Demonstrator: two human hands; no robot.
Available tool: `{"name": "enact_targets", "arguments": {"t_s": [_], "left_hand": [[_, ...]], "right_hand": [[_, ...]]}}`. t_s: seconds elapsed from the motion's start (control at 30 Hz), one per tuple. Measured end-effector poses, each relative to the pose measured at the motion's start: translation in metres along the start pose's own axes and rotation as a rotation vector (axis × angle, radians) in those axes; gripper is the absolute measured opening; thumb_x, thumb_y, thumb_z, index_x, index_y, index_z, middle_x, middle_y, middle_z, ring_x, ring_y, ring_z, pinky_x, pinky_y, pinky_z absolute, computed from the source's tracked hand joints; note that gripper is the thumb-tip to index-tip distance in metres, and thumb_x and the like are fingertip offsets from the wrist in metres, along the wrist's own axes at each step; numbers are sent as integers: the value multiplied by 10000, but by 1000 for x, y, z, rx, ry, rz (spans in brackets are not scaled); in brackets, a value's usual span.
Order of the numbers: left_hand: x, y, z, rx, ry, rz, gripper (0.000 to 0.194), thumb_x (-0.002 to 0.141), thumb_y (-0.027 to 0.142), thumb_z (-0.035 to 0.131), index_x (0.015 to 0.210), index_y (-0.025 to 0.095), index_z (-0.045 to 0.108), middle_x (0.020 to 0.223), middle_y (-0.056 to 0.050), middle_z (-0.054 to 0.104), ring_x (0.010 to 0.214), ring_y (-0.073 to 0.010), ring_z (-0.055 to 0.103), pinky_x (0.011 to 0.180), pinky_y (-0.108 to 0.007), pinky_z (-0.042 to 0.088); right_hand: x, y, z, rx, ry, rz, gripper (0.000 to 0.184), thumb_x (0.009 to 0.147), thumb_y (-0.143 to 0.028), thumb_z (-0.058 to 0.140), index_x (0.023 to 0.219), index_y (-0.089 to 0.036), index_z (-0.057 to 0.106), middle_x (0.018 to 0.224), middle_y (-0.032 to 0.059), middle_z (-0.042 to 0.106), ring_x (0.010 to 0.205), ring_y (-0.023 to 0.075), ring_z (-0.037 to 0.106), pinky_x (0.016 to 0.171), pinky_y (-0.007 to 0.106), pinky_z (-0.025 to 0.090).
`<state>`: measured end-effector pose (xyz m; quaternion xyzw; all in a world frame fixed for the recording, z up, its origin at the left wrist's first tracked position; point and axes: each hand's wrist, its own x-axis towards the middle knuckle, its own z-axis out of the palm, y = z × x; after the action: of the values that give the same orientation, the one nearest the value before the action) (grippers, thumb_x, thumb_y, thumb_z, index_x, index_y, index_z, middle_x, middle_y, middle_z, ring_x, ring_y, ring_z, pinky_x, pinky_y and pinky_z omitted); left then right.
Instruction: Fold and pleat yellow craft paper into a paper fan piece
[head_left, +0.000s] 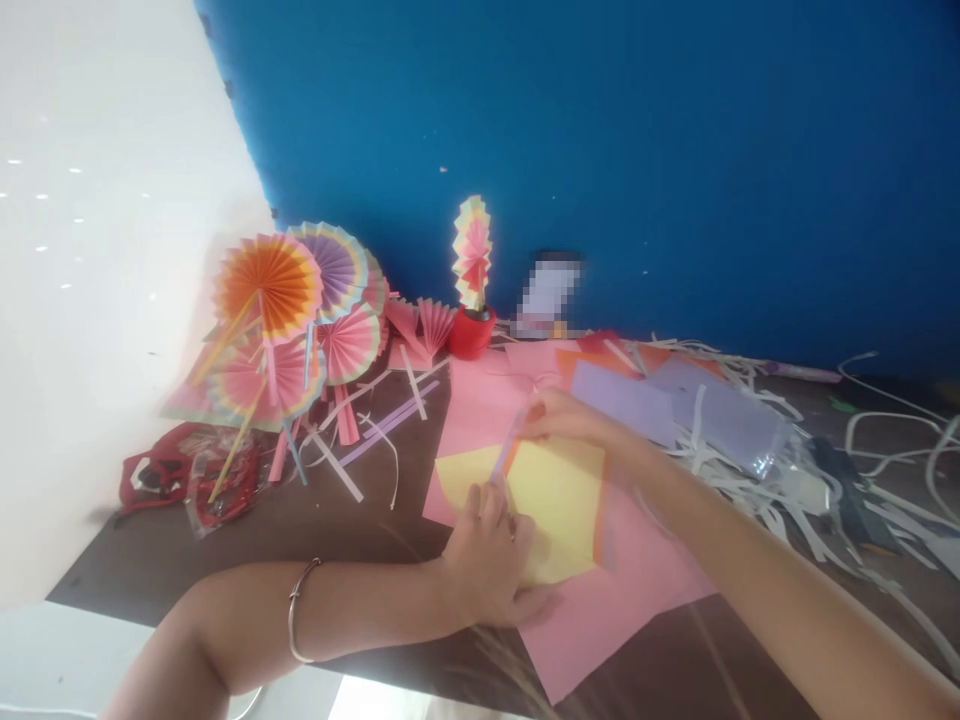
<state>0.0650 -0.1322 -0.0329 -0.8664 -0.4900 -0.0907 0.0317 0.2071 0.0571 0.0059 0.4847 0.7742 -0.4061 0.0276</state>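
Observation:
A yellow paper sheet lies on a larger pink sheet on the dark table. My left hand, a bangle on its wrist, presses down on the yellow sheet's near edge with curled fingers. My right hand reaches in from the right and pinches the top of a thin pale stick. The stick slants down to the fingers of my left hand, which touch its lower end. Motion blur smears the stick.
Several pleated paper fans on sticks lean at the left by the white wall. A red pot with a folded paper flower stands against the blue wall. Purple sheets and white paper strips litter the right. Red packets lie at the left.

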Motion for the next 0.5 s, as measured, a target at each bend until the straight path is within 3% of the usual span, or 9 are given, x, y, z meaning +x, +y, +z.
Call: {"name": "enact_targets", "arguments": {"t_s": [0.5], "left_hand": [[0,0,1,14,15,9,733,791,679,270,1016,69,608,1204,-264,540,1044,-378,472,816,-455,280]], "right_hand": [[-5,-4,6,-82,84,-11,172,641,-324,614,637,-152,612,630,33,643,580,148,580,530,232,427]]}}
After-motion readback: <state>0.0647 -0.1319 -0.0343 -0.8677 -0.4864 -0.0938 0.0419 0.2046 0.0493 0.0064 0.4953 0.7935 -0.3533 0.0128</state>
